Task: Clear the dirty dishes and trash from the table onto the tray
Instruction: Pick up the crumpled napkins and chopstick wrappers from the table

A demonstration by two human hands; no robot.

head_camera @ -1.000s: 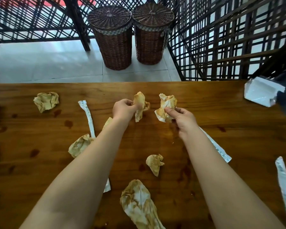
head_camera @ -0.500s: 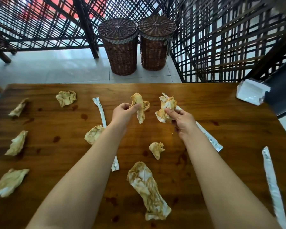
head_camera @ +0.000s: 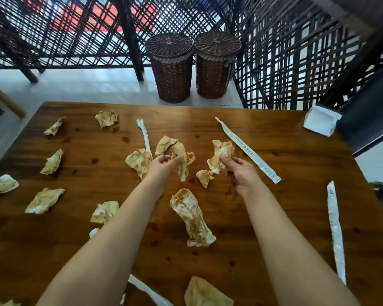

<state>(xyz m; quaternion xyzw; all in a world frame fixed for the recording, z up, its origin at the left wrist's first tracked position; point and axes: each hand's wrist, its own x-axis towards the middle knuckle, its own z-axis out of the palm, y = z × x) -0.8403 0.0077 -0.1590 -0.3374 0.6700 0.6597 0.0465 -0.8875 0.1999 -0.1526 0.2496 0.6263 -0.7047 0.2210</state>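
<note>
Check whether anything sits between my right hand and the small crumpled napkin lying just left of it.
Nothing lies between them: only bare table separates the right hand from the small napkin. That hand is pinching another stained napkin, though, so its fingers are occupied.

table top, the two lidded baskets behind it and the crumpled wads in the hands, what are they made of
Table top: wood, apparently varnished; grain lines, glossy sheen.
Lidded baskets: woven wicker or rattan, matte; weave visible.
Left wad, in the left hand, and right wad, in the right hand: probably thin paper napkin, matte; soft crumples, brown stains on white.
</note>
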